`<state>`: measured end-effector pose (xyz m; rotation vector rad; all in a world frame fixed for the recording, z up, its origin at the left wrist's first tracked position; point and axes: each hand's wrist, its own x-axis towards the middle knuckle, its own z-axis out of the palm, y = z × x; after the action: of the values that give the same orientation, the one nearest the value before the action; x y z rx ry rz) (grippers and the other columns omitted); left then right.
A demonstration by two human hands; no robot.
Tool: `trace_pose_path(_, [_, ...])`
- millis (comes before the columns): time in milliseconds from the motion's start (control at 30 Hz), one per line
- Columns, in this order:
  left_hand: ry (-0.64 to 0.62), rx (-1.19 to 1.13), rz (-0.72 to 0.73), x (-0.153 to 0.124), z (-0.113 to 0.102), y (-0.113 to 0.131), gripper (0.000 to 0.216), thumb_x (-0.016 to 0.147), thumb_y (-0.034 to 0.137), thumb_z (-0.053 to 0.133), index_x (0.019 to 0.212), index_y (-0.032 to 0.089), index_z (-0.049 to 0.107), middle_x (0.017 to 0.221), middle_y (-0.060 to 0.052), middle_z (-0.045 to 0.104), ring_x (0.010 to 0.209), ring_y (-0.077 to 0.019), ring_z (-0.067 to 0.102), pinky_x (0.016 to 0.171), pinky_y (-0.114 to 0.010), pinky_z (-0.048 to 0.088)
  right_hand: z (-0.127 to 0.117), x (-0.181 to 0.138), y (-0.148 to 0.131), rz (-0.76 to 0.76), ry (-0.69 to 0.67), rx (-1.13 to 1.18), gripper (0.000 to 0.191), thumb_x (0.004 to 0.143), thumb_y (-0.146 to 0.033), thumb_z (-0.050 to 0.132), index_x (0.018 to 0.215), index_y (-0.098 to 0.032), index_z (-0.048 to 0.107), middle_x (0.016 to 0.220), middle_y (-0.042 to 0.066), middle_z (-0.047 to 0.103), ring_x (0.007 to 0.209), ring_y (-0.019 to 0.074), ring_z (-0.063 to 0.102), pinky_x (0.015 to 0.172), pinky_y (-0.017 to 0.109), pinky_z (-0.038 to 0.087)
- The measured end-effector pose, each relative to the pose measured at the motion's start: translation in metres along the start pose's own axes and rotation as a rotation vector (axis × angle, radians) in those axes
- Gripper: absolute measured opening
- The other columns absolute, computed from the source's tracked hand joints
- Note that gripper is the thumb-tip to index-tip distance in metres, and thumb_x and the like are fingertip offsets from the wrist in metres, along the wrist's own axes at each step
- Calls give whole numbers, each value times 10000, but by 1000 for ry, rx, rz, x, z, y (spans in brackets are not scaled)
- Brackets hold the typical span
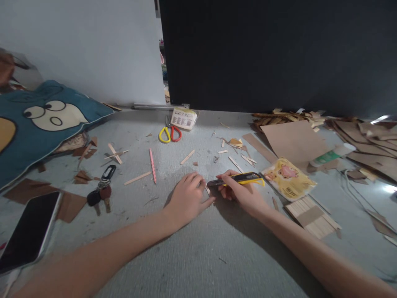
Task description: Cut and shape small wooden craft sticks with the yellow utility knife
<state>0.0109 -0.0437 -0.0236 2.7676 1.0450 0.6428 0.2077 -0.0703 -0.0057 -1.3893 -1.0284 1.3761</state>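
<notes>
My right hand [241, 191] grips a yellow and black utility knife [240, 179], its tip pointing left toward my left hand. My left hand [187, 198] rests knuckles-up on the grey floor, fingers curled and pressed down on a small pale piece [206, 188], probably a bit of craft stick, right at the knife's tip. Most of that piece is hidden under my fingers.
Loose craft sticks [137, 178] and a pink pencil [152, 165] lie ahead on the left, with scissors [170, 134], keys [101, 191], a phone [29, 229] and a blue cushion [40, 120]. On the right are a yellow packet [288, 178], a panel of glued sticks [313, 216], a glue bottle [331, 156] and cardboard sheets [294, 140].
</notes>
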Motion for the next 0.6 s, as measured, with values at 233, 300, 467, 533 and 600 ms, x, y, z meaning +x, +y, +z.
trace_pose_path(233, [10,-11,-3,0,2,-2,348,845,394,826,1026,123,705,1085,-136,696,1168,-343,625,1009,-490,543,1,3,4,110,28,203,336,759,-469,804,872,-190,656,620,-1,638,563,142,588,510,262,402])
trace_pose_path(300, [6,-20,-2,0,2,-2,325,846,375,824,1020,127,705,1080,-130,698,1150,-335,632,998,-489,548,1,4,6,127,22,217,332,763,-463,801,875,-182,665,633,9,648,570,144,594,517,265,420])
trace_pose_path(467, [7,-58,-10,-1,1,-3,303,872,392,793,1030,148,707,1109,-131,697,1171,-335,629,1008,-506,541,-2,3,12,-88,109,68,366,842,-595,711,886,-236,651,612,-5,639,514,164,580,481,286,438])
trace_pose_path(533, [20,-78,-10,-1,2,-4,263,872,357,786,1026,161,703,1124,-127,696,1190,-333,622,1023,-506,535,-4,-1,15,-203,124,-93,390,892,-643,650,889,-253,644,604,-7,642,506,174,584,494,300,458])
trace_pose_path(600, [36,-102,-13,-2,3,-5,226,866,304,775,1037,178,698,1137,-120,694,1214,-330,611,1038,-511,528,-5,-6,16,-272,113,-223,402,927,-649,613,900,-250,653,604,-3,652,515,178,591,515,304,473])
